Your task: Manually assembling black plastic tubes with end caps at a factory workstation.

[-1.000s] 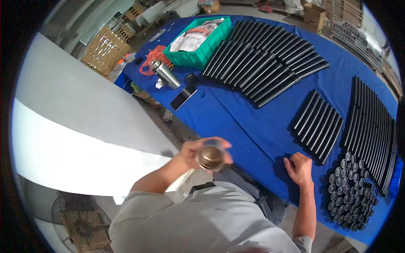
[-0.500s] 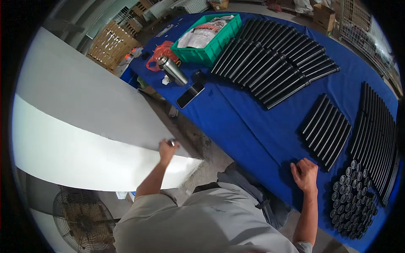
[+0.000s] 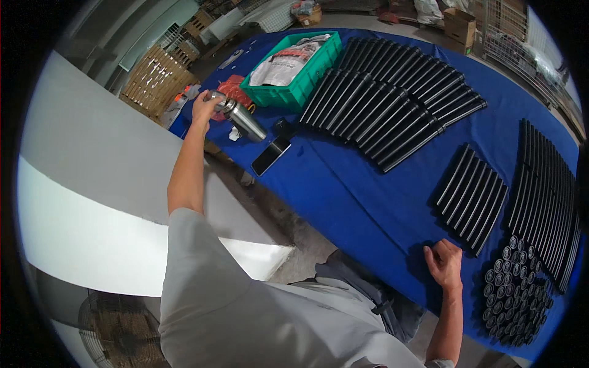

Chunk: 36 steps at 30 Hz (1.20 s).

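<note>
Steel flask (image 3: 248, 122) on blue cloth (image 3: 343, 196), near red bag (image 3: 233, 89). Left hand (image 3: 204, 111) grasps steel cup (image 3: 216, 96) at flask's mouth; contact hard to tell. Step looks like cup handling; next move calls for steady wrist. Right hand (image 3: 445, 264) in loose fist on cloth.

One flask (image 3: 248, 122), one phone (image 3: 270, 156), one crate (image 3: 277, 96)
</note>
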Motion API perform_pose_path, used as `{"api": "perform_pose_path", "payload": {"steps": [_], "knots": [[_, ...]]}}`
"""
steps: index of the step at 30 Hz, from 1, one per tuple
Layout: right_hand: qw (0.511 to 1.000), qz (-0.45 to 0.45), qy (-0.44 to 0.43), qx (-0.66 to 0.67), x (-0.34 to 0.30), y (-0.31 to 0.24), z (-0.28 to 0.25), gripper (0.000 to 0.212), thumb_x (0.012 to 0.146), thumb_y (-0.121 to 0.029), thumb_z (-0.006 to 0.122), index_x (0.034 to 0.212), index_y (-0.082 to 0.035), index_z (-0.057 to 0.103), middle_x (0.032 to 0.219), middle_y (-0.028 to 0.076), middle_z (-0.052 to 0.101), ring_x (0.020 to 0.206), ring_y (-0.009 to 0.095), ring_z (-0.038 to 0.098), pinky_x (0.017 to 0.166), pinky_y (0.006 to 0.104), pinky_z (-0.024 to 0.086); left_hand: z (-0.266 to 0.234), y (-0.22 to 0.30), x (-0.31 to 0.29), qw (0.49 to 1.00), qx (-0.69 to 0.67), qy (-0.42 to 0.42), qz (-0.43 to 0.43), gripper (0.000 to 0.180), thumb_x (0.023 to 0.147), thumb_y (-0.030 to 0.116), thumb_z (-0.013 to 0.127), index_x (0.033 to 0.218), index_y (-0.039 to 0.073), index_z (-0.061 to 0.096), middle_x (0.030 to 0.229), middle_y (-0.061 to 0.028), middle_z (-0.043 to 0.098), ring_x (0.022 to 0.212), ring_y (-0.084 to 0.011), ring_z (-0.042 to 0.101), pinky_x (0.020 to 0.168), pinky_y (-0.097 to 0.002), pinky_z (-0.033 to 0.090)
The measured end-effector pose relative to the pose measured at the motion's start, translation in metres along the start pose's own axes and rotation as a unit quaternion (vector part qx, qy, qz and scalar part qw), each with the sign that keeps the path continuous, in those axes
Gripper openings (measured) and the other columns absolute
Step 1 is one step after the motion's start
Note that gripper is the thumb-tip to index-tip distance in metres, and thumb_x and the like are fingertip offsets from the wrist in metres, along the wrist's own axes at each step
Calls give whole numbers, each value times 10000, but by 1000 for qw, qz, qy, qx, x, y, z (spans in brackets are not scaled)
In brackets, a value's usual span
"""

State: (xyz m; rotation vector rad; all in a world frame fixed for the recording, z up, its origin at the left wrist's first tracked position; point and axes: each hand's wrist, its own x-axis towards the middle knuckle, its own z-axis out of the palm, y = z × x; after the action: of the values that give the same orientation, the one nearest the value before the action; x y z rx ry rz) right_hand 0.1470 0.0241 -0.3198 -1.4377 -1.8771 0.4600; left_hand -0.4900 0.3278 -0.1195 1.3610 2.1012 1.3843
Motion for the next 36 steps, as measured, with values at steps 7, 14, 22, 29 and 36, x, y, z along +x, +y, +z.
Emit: {"api": "perform_pose_path", "payload": {"steps": [7,14,22,29,36], "knots": [[1000,5,-5,7,2,1,-1,278,789,-98,749,621,-28,539,587,101,491,496,258,490,492,384,382,17,-10,33,996,70,-56,-14,717,710,207,835,1346,40,551,1300,-129,599,1143,-245,619,914,-413,510],[999,28,-9,22,1,0,2,269,788,-98,752,629,-33,544,591,101,492,499,263,494,488,387,383,22,-9,18,991,66,-78,-88,746,748,221,825,1397,70,489,1299,-134,593,1143,-301,612,930,-487,494],[1000,-14,-9,-3,7,1,-5,341,830,-194,740,621,-54,510,602,114,488,538,317,522,504,433,405,20,-31,35,978,11,-202,-53,704,795,250,775,1450,241,514,1390,-57,557,1218,-252,549,980,-487,442],[998,-39,-2,44,7,9,-6,299,900,-257,667,709,-48,571,663,117,558,611,328,599,559,454,472,-53,-42,100,970,125,-210,-19,682,848,284,700,1489,264,469,1522,-21,436,1278,-250,483,930,-438,446],[999,-10,-4,30,1,9,-2,336,914,-279,650,702,-35,558,663,128,561,621,337,599,565,458,476,-12,-35,69,974,130,-184,-33,666,858,160,616,1498,234,447,1425,-8,512,1146,-197,565,773,-339,485]]}}
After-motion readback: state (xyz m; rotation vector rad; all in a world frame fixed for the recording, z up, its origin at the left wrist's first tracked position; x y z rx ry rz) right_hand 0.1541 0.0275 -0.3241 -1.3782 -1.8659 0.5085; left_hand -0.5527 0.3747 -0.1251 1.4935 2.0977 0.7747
